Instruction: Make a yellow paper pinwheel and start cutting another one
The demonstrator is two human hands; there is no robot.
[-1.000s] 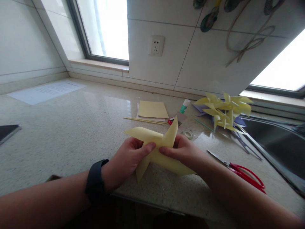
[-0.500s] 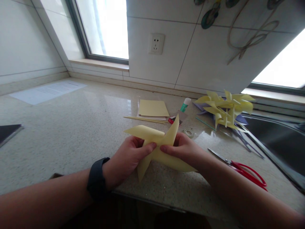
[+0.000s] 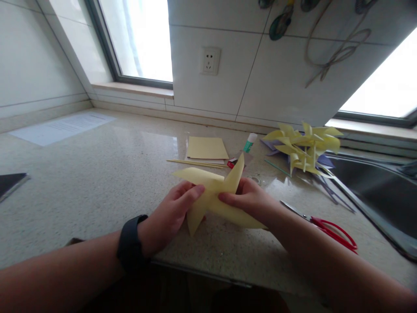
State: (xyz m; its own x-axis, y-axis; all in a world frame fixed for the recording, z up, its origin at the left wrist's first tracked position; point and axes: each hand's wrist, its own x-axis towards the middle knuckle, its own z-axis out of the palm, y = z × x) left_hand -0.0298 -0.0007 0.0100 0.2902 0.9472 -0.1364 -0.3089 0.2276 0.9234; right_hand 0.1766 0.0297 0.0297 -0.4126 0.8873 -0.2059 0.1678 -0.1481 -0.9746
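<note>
A pale yellow paper pinwheel (image 3: 208,184) with folded blades sits just above the counter near its front edge. My left hand (image 3: 171,215), with a black band on the wrist, pinches the pinwheel's left side, thumb on top near the centre. My right hand (image 3: 250,200) grips its right side, fingers closed around the folded centre. Both hands hold it together.
Red-handled scissors (image 3: 329,228) lie to the right. Behind are yellow paper sheets (image 3: 206,148), thin wooden sticks (image 3: 195,163), a glue stick (image 3: 249,142), a tape roll and a pile of finished pinwheels (image 3: 304,148). A sink (image 3: 374,195) is at the far right, a dark tablet (image 3: 11,182) at the left.
The pinwheel and both hands have shifted slightly away from me on the counter. My left thumb has slid a little left off the centre. The grip is otherwise the same.
</note>
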